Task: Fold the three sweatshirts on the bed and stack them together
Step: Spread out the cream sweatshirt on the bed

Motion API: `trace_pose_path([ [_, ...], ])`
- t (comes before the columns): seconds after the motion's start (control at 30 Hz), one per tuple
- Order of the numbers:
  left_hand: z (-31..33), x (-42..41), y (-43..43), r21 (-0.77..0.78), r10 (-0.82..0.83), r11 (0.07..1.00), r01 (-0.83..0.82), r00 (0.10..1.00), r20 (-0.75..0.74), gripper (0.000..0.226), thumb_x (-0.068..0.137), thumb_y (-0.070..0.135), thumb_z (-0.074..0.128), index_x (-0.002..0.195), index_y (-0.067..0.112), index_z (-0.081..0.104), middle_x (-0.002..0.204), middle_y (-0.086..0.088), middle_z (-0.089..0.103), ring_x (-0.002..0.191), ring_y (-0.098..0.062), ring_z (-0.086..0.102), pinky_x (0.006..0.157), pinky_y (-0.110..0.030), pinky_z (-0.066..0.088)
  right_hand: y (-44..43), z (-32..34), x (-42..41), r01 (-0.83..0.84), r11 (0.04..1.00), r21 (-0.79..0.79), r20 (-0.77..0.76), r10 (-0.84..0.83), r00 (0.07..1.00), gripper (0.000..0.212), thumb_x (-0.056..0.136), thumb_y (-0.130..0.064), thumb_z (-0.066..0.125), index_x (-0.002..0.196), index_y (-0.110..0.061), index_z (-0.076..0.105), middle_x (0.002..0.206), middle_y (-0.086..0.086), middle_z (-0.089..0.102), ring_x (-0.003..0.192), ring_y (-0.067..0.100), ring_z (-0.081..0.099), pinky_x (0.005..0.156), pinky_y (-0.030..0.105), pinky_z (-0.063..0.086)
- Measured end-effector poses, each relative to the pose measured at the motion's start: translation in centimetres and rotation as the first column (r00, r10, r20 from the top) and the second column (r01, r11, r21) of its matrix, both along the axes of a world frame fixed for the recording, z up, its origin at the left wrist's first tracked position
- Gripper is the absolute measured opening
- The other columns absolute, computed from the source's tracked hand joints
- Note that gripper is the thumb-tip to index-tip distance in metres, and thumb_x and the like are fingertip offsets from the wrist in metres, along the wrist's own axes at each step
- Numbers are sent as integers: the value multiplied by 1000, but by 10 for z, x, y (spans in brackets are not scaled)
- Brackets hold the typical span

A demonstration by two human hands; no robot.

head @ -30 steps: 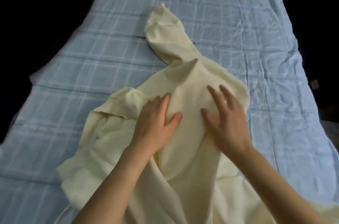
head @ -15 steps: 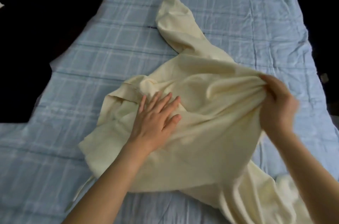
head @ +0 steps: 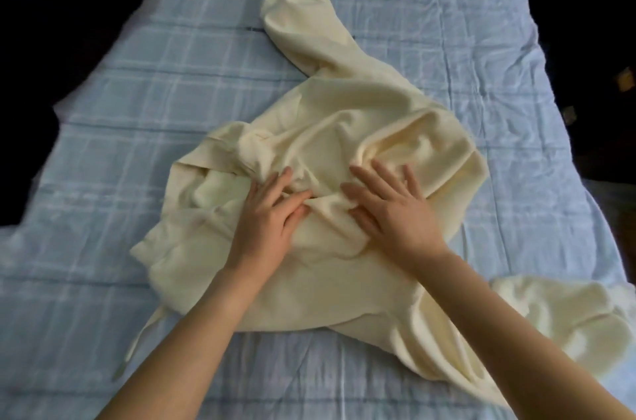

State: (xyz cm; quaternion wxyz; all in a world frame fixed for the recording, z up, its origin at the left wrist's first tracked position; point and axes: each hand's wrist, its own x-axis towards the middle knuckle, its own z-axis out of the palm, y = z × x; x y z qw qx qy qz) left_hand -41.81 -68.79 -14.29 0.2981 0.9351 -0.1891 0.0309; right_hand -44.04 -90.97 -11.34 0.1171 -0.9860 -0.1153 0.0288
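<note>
Right hand [head: 392,213] has let go of the edge it was tugging and is back at the middle. It and the left hand [head: 272,216] lie flat, fingers spread, pressing the cream sweatshirt [head: 344,109], crumpled mid-bed. It looks like the smoothing step; next, the wrinkles need sweeping outward before any fold. The blue plaid sheet [head: 137,92] is rumpled, with dark cloth [head: 51,40] at its left and a dim room beyond.

There is one crumpled cream-yellow fleece sweatshirt [head: 344,130] and one bed with a pale blue checked sheet [head: 137,92]. There are two bare hands, a left hand [head: 272,223] and a right hand [head: 392,209]. One mass of black cloth [head: 51,23] shows, but I cannot tell how many garments it holds.
</note>
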Motion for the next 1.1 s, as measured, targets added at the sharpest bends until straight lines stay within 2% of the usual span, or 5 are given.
trace_pose_path([
  [0.17, 1, -15, 6, 79, -131, 989, 126, 989, 70, 38, 96, 33, 47, 111, 10, 73, 118, -7, 71, 127, -35, 55, 107, -56, 37, -29, -1, -11, 141, 972, 189, 28, -149, 988, 29, 98, -7, 57, 122, -15, 69, 141, 7, 58, 124, 31, 58, 104, 57, 37],
  [0.47, -1, -10, 81, 174, 47, 984, -35, 997, -66, 67, 84, 62, 56, 132, 15, 59, 123, -10, 63, 113, -32, 56, 101, -49, 42, 40, 4, -59, 259, 823, 506, 108, -358, 927, 55, 88, -27, 72, 140, -18, 55, 152, 4, 43, 144, 24, 36, 111, 53, 37],
  [0.77, 4, -22, 123, -54, 30, 998, -39, 987, -156, 26, 84, 18, 73, 109, 23, 65, 69, 8, 57, 68, 2, 52, 64, -6, 35, 94, -48, -132, 288, 937, 198, -120, -268, 956, 58, 79, -51, 76, 133, -33, 64, 159, -5, 33, 143, 41, 35, 116, 61, 22],
  [0.9, 8, -29, 120, -318, -51, 944, -93, 908, -416, 6, 90, 26, 69, 93, 27, 64, 66, 10, 59, 64, 2, 51, 58, -16, 39, 101, -46, -123, 425, 756, 498, -77, -450, 890, 17, 78, -14, 83, 93, -21, 81, 135, -9, 60, 112, 18, 66, 114, 57, 28],
  [1.1, 55, -33, 124, -506, -12, 808, -302, 850, -527, 15, 86, 25, 73, 96, 35, 69, 87, 15, 74, 82, 1, 67, 70, -12, 50, 105, 24, -137, 487, 301, 820, -272, -544, 794, 30, 79, 9, 75, 93, -17, 81, 106, -9, 76, 104, 7, 69, 89, 19, 51],
])
